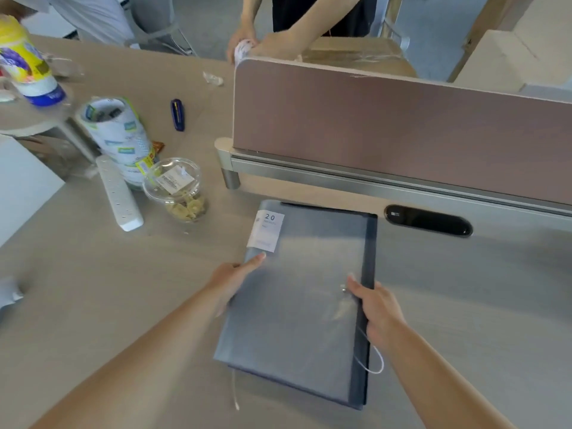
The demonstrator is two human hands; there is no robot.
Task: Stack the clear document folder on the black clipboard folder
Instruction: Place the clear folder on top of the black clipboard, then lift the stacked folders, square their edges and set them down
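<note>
The clear document folder (297, 292), greyish and translucent with a white "20" label at its top left corner, lies flat on the black clipboard folder (368, 261). Only a dark strip of the black one shows along the right side and far edge. My left hand (235, 278) grips the clear folder's left edge, thumb on top near the label. My right hand (376, 311) holds the right edge of the stack, thumb resting on the clear cover. A thin white elastic cord (376, 362) loops out under my right wrist.
A pink desk divider (387, 125) on a metal rail stands just behind the folders. To the left lie a white power strip (119, 193), a clear snack cup (179, 188), paper rolls (119, 134) and a blue pen (177, 114). Another person's hands (257, 46) work beyond the divider.
</note>
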